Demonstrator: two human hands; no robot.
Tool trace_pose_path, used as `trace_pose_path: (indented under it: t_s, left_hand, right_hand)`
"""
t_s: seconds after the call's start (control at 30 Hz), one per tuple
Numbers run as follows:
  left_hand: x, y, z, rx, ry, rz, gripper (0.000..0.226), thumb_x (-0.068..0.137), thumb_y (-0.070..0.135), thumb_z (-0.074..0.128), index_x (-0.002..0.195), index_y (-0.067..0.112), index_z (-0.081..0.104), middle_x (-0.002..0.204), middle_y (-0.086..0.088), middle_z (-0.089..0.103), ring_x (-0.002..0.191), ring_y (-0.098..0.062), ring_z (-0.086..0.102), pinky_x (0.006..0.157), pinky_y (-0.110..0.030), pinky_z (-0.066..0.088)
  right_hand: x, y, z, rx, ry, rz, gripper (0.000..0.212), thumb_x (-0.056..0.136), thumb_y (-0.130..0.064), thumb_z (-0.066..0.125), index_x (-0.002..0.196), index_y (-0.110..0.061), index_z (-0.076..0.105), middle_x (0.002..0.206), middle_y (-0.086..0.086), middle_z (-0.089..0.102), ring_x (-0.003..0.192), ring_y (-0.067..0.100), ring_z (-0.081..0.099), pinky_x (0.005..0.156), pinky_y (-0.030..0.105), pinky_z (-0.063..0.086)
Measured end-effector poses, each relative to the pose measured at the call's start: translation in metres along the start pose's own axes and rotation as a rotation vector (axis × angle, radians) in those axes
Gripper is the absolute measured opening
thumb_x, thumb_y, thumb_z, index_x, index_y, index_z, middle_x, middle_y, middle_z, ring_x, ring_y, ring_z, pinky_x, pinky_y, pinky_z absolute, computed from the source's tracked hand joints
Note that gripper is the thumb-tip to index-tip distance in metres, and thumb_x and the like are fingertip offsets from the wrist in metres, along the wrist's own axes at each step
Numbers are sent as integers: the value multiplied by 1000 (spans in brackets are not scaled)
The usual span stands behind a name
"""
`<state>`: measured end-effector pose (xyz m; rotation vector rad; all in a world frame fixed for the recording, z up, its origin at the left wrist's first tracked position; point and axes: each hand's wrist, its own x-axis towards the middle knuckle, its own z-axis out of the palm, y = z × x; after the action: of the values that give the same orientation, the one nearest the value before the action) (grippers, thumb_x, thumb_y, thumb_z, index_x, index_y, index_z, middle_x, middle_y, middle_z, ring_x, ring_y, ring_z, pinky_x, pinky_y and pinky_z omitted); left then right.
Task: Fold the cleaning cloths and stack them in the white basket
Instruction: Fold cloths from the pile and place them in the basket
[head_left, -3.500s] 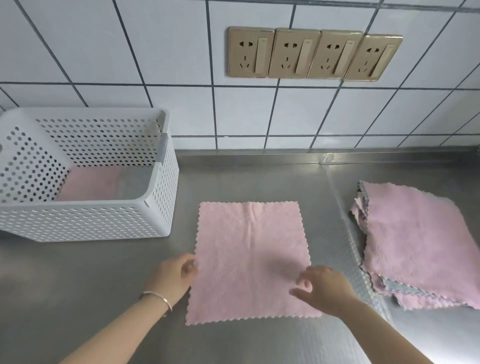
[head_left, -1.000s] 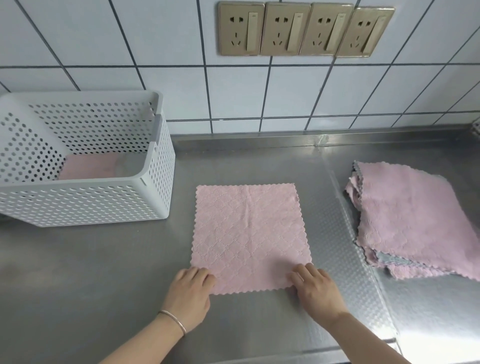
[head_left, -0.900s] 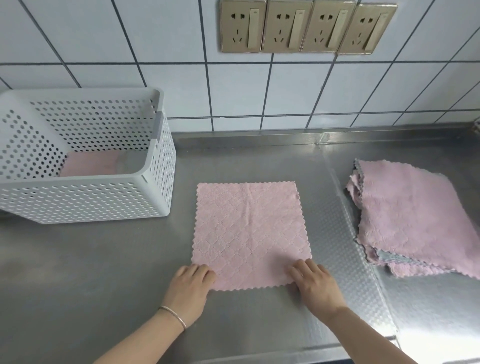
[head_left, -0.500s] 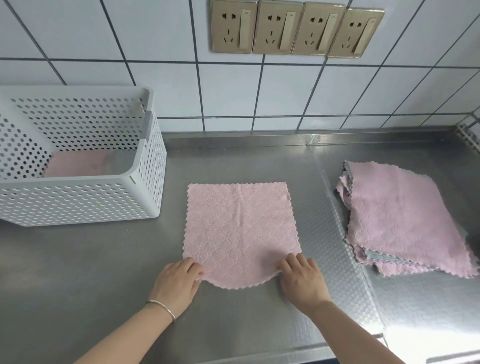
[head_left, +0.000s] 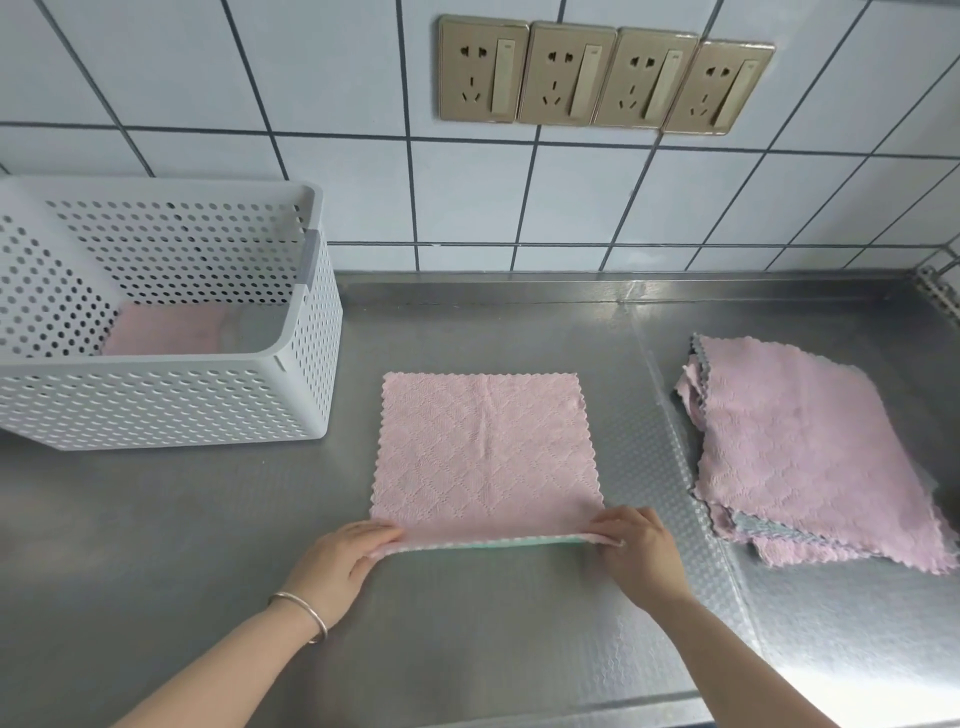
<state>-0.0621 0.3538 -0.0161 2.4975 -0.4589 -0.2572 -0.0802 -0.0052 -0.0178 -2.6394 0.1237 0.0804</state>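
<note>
A pink cleaning cloth (head_left: 483, 447) lies spread on the steel counter in the middle. My left hand (head_left: 340, 561) pinches its near left corner and my right hand (head_left: 641, 551) pinches its near right corner. The near edge is raised off the counter, showing a pale green underside. The white perforated basket (head_left: 171, 400) stands at the left, with a folded pink cloth (head_left: 166, 327) on its floor. A pile of unfolded pink cloths (head_left: 800, 441) lies at the right.
The steel counter (head_left: 156, 545) runs to a tiled wall with a row of gold sockets (head_left: 602, 78). A raised steel lip runs along the counter's back. Its front edge lies just below my forearms.
Both hands went from lying flat at the cloth's near edge to gripping its near corners and lifting that edge off the counter. The view has shifted slightly.
</note>
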Motion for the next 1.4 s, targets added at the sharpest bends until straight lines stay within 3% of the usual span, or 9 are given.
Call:
trace_pose_path:
  t_s: [0.1,0.23,0.37,0.57,0.77,0.87,0.97,1.23,1.4]
  left_hand:
    - [5,0,-7,-43,-107,-104,39,96,10,42,121,33,59,119,25,55,113,1,51,90,-7,34]
    - [11,7,-20,-150,-173,-175,46,98,11,39,103,56,46,104,35,52,106,1,54,79,4,33]
    - [4,8,-26,-177,-255,-230,60,97,12,40,87,71,48,104,33,56,102,3,55,77,3,34]
    - [-4,13,-29,-112,-412,-247,35,99,16,38,117,39,57,113,17,63,105,-4,58,88,-15,41]
    - [-8,21,-29,-29,-664,-320,34,99,22,38,131,25,50,114,4,61,95,-11,60,77,-15,42]
    - [-10,21,-27,-5,-748,-327,34,98,23,40,130,25,52,116,5,64,96,-9,61,69,-10,37]
    - [-15,22,-24,-10,-822,-345,33,97,24,42,128,24,54,101,4,66,78,-6,59,64,-12,36]
    - [-29,10,-16,-101,-882,-422,34,94,24,46,127,21,55,119,0,63,99,-17,66,85,-26,53]
    - [-14,13,-32,-282,-785,-468,20,94,25,51,110,19,61,93,4,63,90,-12,63,80,-21,54]
  right_hand:
    - [4,-6,-17,215,-144,176,38,85,-4,58,82,-42,66,93,-21,59,95,10,51,81,24,43]
    - [6,-7,-27,444,-177,249,36,86,-1,56,81,-36,65,107,-11,65,101,9,58,74,10,39]
    - [0,-12,-34,410,-266,255,31,89,-3,55,85,-32,66,104,-14,64,97,6,59,69,5,39]
    - [-14,-13,-43,114,-381,200,26,94,-19,52,71,-30,54,69,-7,54,55,6,43,51,18,32]
    - [-32,-7,-45,-28,-597,191,24,94,-21,50,70,-21,47,66,-5,49,57,7,40,53,20,29]
    - [-34,-6,-46,-35,-695,215,23,93,-20,49,70,-19,46,68,-7,47,54,5,39,52,18,31]
    - [-37,-6,-44,-70,-801,199,28,94,-21,48,67,-20,40,67,-8,43,52,3,35,49,16,30]
    - [-40,-5,-41,-97,-934,161,33,92,-22,51,62,-23,38,66,-10,40,59,3,37,58,19,30]
    - [-30,-5,-51,-23,-859,181,32,92,-19,51,62,-21,40,63,-9,40,55,4,35,54,18,30]
